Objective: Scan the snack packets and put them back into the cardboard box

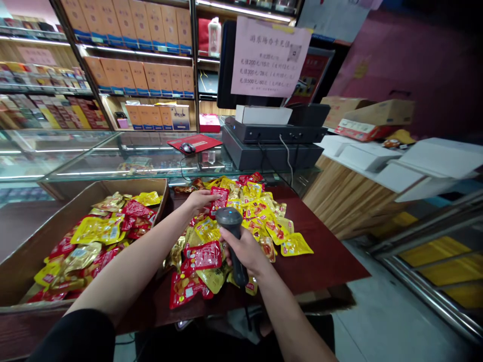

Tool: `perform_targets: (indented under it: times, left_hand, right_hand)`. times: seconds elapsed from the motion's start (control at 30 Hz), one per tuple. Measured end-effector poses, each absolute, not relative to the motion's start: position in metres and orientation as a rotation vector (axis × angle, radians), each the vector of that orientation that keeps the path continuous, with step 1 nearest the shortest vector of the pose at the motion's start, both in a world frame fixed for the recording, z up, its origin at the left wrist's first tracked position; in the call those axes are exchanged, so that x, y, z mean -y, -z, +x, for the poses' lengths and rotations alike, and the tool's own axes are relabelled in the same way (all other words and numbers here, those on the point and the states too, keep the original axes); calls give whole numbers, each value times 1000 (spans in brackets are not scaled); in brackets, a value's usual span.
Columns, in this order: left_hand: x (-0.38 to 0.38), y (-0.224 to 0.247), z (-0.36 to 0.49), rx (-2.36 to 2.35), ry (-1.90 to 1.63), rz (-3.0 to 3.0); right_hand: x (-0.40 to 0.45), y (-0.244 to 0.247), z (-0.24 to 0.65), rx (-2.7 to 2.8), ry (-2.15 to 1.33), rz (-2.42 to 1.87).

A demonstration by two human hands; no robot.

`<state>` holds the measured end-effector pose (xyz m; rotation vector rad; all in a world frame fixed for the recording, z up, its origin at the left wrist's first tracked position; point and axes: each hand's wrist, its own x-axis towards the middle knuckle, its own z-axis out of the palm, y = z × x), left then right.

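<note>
R hand (241,249) has fingers wrapped round handle of a barcode scanner (228,217), head up and clear. L hand (198,201) has fingers on a red snack pkt (219,197), grip unclear. Loose pkts (260,221) lie centre on dark red worktop (324,256); more fill cardboard box (132,185) at left.

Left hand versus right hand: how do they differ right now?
The left hand is empty, reaching onto a red snack pouch; the right hand wraps around a dark handheld barcode scanner. The left hand sits further forward. Both are bare, above the pile of snack pouches.
</note>
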<state>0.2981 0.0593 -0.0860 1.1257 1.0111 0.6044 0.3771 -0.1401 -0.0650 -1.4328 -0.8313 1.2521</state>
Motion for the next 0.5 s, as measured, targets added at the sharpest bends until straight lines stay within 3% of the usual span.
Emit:
perform_targets:
  times: [0.5]
  left_hand:
    - [-60, 85, 296, -937, -580, 1085]
  right_hand:
    - [140, 62, 373, 827, -1248, -1461]
